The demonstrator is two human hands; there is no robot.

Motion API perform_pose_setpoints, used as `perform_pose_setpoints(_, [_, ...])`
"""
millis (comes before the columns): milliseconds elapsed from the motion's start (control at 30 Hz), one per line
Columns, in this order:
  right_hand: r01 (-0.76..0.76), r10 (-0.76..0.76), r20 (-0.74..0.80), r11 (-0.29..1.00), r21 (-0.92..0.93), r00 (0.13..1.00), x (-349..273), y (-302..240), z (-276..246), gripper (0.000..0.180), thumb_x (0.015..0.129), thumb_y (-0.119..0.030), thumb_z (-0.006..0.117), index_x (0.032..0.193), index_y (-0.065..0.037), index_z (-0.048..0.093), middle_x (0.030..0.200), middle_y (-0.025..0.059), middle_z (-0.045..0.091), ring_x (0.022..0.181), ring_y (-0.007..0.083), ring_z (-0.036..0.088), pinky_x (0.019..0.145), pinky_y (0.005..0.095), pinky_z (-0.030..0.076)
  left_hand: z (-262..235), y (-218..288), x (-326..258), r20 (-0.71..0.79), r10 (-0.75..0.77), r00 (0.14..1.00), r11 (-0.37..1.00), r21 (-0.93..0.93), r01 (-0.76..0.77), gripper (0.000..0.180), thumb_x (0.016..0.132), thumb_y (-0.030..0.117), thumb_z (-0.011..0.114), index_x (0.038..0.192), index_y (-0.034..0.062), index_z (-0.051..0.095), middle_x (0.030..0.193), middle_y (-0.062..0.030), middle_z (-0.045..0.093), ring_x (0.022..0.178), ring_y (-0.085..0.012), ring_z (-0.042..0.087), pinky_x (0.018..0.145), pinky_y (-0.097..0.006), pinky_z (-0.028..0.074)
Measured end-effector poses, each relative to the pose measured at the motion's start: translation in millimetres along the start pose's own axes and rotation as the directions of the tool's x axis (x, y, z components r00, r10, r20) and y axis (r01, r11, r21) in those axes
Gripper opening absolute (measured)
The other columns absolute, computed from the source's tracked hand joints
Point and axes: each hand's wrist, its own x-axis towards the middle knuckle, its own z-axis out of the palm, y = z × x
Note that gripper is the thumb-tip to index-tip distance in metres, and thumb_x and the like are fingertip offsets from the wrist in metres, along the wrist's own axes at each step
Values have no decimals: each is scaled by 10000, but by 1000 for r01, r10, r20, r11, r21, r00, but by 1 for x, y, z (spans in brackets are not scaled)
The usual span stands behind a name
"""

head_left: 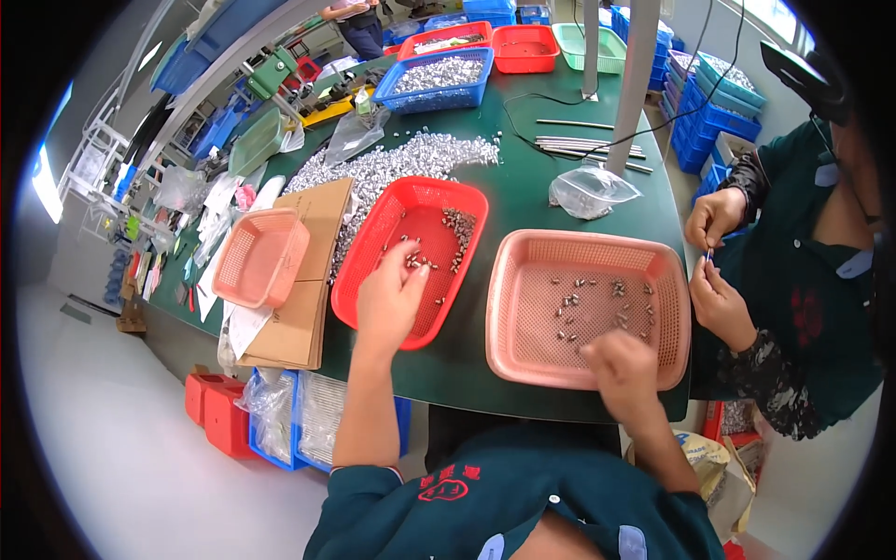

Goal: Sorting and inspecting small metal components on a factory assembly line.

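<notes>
My left hand (pixel 390 291) reaches into a red plastic basket (pixel 347 289), thumb and fingers apart. Small dark metal parts (pixel 457 233) lie in that basket, mostly along its right side, and a few are by my fingertips. Over the near right part of a pink mesh basket (pixel 523 355), my right hand (pixel 623 369) is curled closed and slightly blurred. Whatever its fingers may hold is hidden. More small metal parts (pixel 571 303) are scattered across the pink basket's floor.
A large heap of silvery parts (pixel 420 154) covers the table behind the red basket. Cardboard (pixel 303 308) with a small pink basket (pixel 261 257) lies left. Metal rods (pixel 588 145) and a plastic bag (pixel 588 191) are behind. A co-worker's hands (pixel 719 271) are close at right.
</notes>
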Motion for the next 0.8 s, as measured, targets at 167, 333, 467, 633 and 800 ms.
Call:
perform_pose_setpoints(167, [8,7,48,951,-308,999,-32,8,-5,70,766,-105,629,746,-63,577,646,87,541,566,280,536,522,378,417,18,10,-7,-46,-10,999,897,-442,-11,288,874,92,570,1148,14,527,620,14,469,570,-33,395,509,-201,346])
perform_pose_setpoints(333, [20,7,49,850,-526,999,-58,18,-24,87,767,-91,617,727,-46,554,620,103,530,550,296,519,518,390,396,56,23,-8,46,-1,999,810,-586,28,214,895,65,522,1099,8,543,647,8,468,598,-31,400,527,-204,347])
perform_pose_setpoints(467, [22,-12,28,921,-390,1000,-81,27,-39,72,759,-39,599,719,-14,545,640,128,543,570,309,523,540,396,398,89,20,-1,208,-5,978,718,-680,148,230,925,89,467,1141,17,501,701,38,425,623,-25,370,547,-180,316])
perform_pose_setpoints(633, [-2,3,2,901,-433,1000,-92,33,-58,56,758,-30,589,727,-8,547,660,129,560,580,308,535,556,396,413,131,9,-8,100,-103,990,890,-436,136,256,902,129,509,1128,18,468,677,-45,518,572,-144,504,513,-275,388])
perform_pose_setpoints(800, [-41,57,15,856,-515,998,-91,33,-60,67,747,-63,614,742,-19,564,688,112,575,621,288,558,599,397,428,146,6,1,82,-106,991,900,432,60,364,844,267,589,1055,8,446,696,-146,611,643,-293,634,533,-409,485])
